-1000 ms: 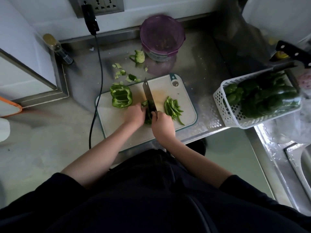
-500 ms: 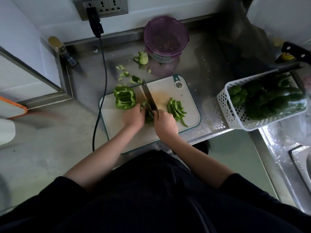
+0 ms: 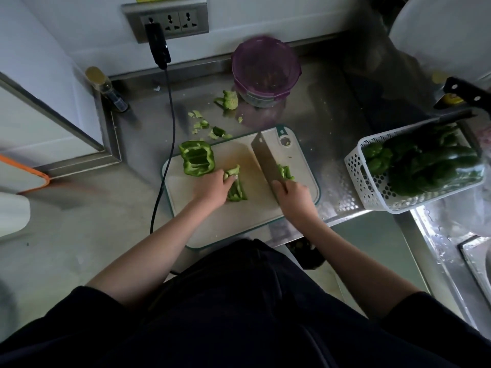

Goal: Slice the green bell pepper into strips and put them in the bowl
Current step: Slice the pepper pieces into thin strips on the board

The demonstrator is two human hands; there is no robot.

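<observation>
While right hand (image 3: 293, 196) grips knife (image 3: 267, 160), blade tilted

The cutting board (image 3: 212, 224) is pale cream with a dark teal rim. On it the bell pepper piece (image 3: 196, 161) is bright green with paler ribs inside, and the pepper strips (image 3: 285, 172) are the same green. The knife (image 3: 267, 162) blade is dull grey steel. The bowl (image 3: 265, 69) is translucent purple. The worktop (image 3: 332, 134) is grey metal, dimpled near the basket (image 3: 372, 192), which is white with a grid of holes and holds dark green peppers (image 3: 435, 168). The cable (image 3: 170, 144) is black.
</observation>
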